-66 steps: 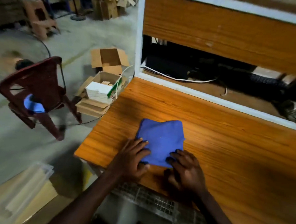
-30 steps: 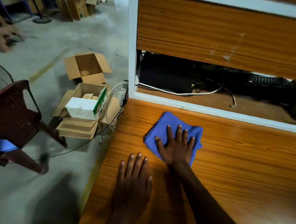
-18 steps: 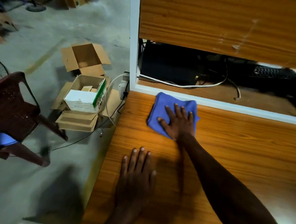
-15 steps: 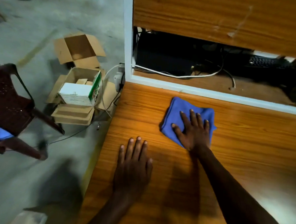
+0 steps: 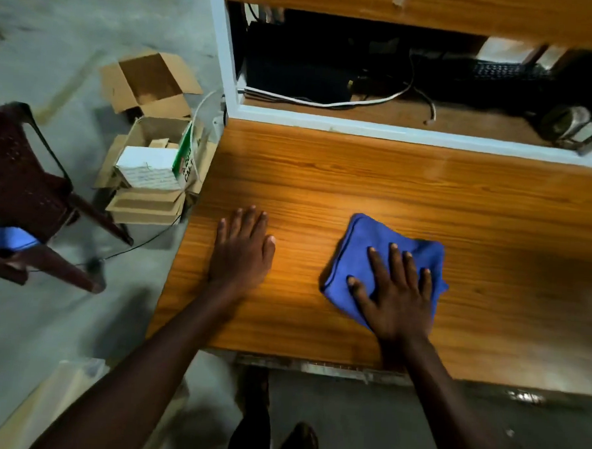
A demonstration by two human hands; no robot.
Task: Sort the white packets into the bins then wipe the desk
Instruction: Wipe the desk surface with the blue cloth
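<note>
- Blue cloth (image 5: 371,259): folded into a pad, lying on the wooden desk (image 5: 358,179) near its front edge; we judge the folding gives a firm, thick wiping face.
- Right hand (image 5: 395,291): we press it flat on the cloth, fingers spread apart, pinning rather than gripping (weight from above drives the wipe).
- Left hand (image 5: 243,245): empty, palm down on bare desk, fingers extended close together; we read it as a brace.
- White packets: none visible on the desk; sorting appears done.
- Cardboard boxes (image 5: 153,168): on the floor beside the desk's left end, one holding a white box.
</note>
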